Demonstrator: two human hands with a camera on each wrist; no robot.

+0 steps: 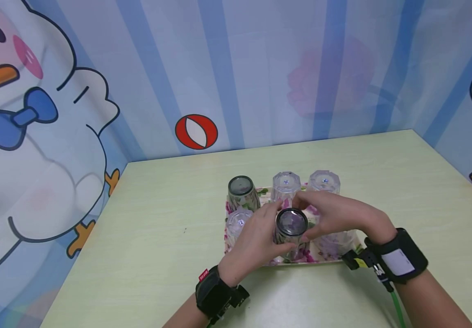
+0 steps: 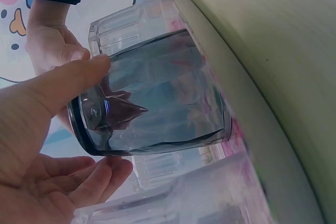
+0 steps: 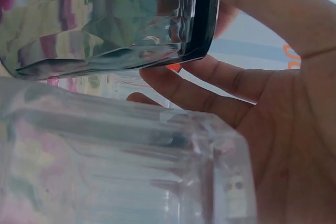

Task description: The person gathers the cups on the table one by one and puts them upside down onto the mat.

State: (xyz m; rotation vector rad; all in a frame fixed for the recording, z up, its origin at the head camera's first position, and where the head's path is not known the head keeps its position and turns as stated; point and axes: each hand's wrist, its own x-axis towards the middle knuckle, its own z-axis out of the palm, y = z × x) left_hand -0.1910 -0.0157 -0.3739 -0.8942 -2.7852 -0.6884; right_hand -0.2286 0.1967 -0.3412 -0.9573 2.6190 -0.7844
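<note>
A dark grey faceted glass [image 1: 292, 223] stands upside down at the front middle of a flowered tray [image 1: 313, 262]. My left hand [image 1: 254, 237] holds it from the left, thumb in front and fingers behind. From the right, my right hand [image 1: 338, 212] grips the same glass near its upturned base, with the thumb toward me. In the left wrist view, the glass [image 2: 163, 98] has its rim down at the tray. The right wrist view shows the glass [image 3: 121, 30] beside a clear one [image 3: 126, 156], under my right palm.
A second dark glass [image 1: 241, 191] stands inverted at the tray's back left. Clear inverted glasses stand at back middle [image 1: 286, 184], back right [image 1: 324, 181], front left [image 1: 236, 223] and front right [image 1: 336, 243]. A pale table [image 1: 158, 228] carries the tray, with a printed curtain [image 1: 252, 91] behind.
</note>
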